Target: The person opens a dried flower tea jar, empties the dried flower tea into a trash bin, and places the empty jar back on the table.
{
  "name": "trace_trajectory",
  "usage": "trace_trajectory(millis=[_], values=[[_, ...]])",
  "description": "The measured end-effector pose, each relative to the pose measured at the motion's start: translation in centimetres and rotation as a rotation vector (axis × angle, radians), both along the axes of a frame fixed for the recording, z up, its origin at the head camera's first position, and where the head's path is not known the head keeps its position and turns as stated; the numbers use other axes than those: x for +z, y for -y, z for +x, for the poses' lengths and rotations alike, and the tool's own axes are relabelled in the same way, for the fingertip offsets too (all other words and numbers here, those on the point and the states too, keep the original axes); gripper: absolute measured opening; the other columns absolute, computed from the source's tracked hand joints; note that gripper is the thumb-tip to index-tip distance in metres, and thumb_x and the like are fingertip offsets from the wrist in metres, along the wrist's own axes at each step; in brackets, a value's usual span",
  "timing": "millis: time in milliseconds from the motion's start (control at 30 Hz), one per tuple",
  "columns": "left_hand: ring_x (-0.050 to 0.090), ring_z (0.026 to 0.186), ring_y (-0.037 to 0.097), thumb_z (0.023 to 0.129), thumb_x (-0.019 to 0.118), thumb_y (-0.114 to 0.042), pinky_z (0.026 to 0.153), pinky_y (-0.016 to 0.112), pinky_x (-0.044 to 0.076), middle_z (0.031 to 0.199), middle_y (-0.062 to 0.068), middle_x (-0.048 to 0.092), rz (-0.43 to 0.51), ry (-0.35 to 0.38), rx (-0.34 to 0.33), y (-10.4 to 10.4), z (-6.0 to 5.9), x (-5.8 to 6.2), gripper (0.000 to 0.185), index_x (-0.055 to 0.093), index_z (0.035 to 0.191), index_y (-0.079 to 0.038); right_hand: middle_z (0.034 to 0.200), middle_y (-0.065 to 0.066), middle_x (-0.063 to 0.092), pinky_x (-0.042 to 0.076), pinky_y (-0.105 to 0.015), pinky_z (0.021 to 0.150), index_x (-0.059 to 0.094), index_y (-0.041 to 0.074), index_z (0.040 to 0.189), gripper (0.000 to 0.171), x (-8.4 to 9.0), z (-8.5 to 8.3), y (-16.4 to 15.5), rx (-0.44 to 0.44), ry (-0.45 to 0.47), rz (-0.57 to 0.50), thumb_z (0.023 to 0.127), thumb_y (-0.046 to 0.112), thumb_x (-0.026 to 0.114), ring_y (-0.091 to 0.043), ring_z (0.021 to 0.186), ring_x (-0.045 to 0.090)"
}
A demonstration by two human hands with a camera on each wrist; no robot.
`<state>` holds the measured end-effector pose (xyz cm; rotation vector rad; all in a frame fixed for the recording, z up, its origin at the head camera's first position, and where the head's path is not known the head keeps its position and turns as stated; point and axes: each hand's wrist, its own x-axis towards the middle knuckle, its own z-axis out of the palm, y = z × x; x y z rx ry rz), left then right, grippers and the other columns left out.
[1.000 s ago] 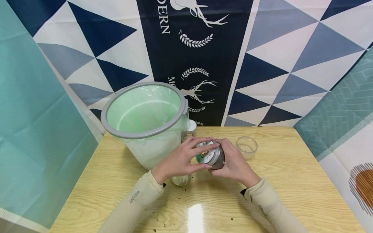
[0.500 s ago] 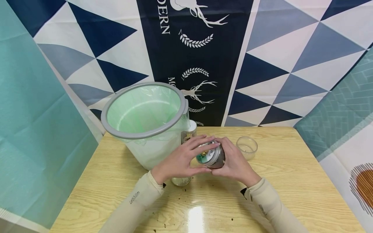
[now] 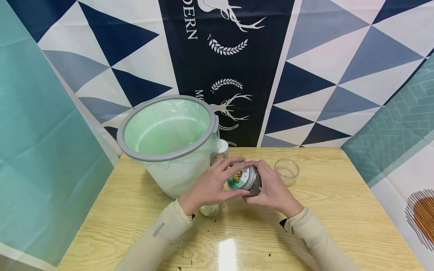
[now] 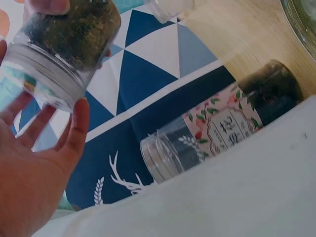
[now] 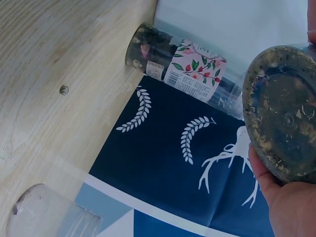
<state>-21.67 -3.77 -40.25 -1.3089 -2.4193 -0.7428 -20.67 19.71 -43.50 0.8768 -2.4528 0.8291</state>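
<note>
A clear jar [image 3: 255,187] of dark dried leaves, probably tea, is held tilted above the table, its lid toward the left. My right hand [image 3: 274,192] grips the jar body. My left hand [image 3: 211,185] has its fingers and thumb spread around the edge of the lid [image 3: 239,179], which bears a green and white sticker with a sunflower figure. In the left wrist view, the fingertips touch the ridged lid [image 4: 44,74] below the leaf-filled body [image 4: 74,34]. The right wrist view shows the jar's base [image 5: 286,116], with leaves pressed against it.
A white bin [image 3: 176,177] with a green liner stands at left. Beside it is a jar [image 4: 224,118] with a pink floral label. A clear empty container [image 3: 287,171] sits at right, and a round clear vessel [image 3: 210,210] is partly under my left hand. Dark crumbs dot the wooden table [image 3: 339,218].
The lid's sticker has turned counter-clockwise in the head view, its lettering moving upward. My left fingers and thumb have shifted slightly around the rim. The right hand stays in place.
</note>
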Motion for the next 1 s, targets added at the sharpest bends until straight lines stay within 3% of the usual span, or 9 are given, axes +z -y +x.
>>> trace_trajectory(millis=[167, 367, 600, 733, 900, 1000], values=[[0.049, 0.141, 0.025, 0.089, 0.077, -0.052, 0.114, 0.045, 0.047, 0.156, 0.004, 0.049, 0.005, -0.033, 0.019, -0.1, 0.1, 0.0, 0.078, 0.046, 0.156, -0.027, 0.112, -0.005, 0.061, 0.058, -0.039, 0.081, 0.053, 0.005, 0.135, 0.092, 0.0, 0.0, 0.1, -0.003, 0.005, 0.005, 0.056, 0.028, 0.093, -0.016, 0.099, 0.061], [0.035, 0.154, 0.026, 0.091, 0.076, -0.049, 0.126, 0.045, 0.032, 0.168, -0.001, 0.036, -0.033, -0.068, -0.098, 0.5, 0.0, 0.3, 0.078, 0.044, 0.158, -0.026, 0.115, -0.005, 0.061, 0.058, -0.041, 0.082, 0.053, 0.003, 0.137, 0.096, 0.2, 0.0, 0.0, 0.017, 0.0, -0.003, 0.054, 0.027, 0.096, -0.018, 0.101, 0.063], [0.035, 0.154, 0.025, 0.097, 0.072, -0.039, 0.126, 0.04, 0.032, 0.168, 0.002, 0.035, -0.048, -0.023, -0.182, 0.9, -0.2, 0.4, 0.067, 0.046, 0.157, -0.023, 0.112, -0.004, 0.062, 0.059, -0.041, 0.083, 0.052, 0.004, 0.14, 0.098, 0.0, 0.1, 0.0, 0.017, 0.008, -0.005, 0.055, 0.028, 0.095, -0.016, 0.1, 0.062], [0.039, 0.148, 0.021, 0.096, 0.074, -0.041, 0.121, 0.038, 0.039, 0.166, 0.001, 0.037, -0.033, -0.003, -0.161, 0.8, -0.2, 0.4, 0.07, 0.046, 0.157, -0.025, 0.113, -0.004, 0.062, 0.059, -0.04, 0.082, 0.052, 0.004, 0.139, 0.097, 0.0, 0.2, 0.0, 0.017, 0.008, -0.003, 0.055, 0.028, 0.095, -0.016, 0.1, 0.063], [0.048, 0.138, 0.023, 0.092, 0.077, -0.047, 0.113, 0.041, 0.047, 0.159, 0.003, 0.046, -0.021, 0.018, -0.067, 0.3, 0.1, 0.5, 0.077, 0.042, 0.159, -0.029, 0.116, -0.005, 0.061, 0.059, -0.04, 0.083, 0.053, 0.007, 0.136, 0.092, 0.0, 0.3, 0.0, 0.014, 0.036, -0.004, 0.056, 0.029, 0.095, -0.016, 0.103, 0.062], [0.048, 0.14, 0.027, 0.089, 0.078, -0.052, 0.114, 0.045, 0.046, 0.158, 0.005, 0.047, -0.029, -0.008, -0.029, 0.1, 0.2, 0.5, 0.082, 0.041, 0.159, -0.03, 0.117, -0.005, 0.06, 0.059, -0.041, 0.084, 0.053, 0.007, 0.135, 0.092, 0.0, 0.3, 0.0, 0.01, 0.043, -0.002, 0.055, 0.029, 0.094, -0.017, 0.104, 0.061]])
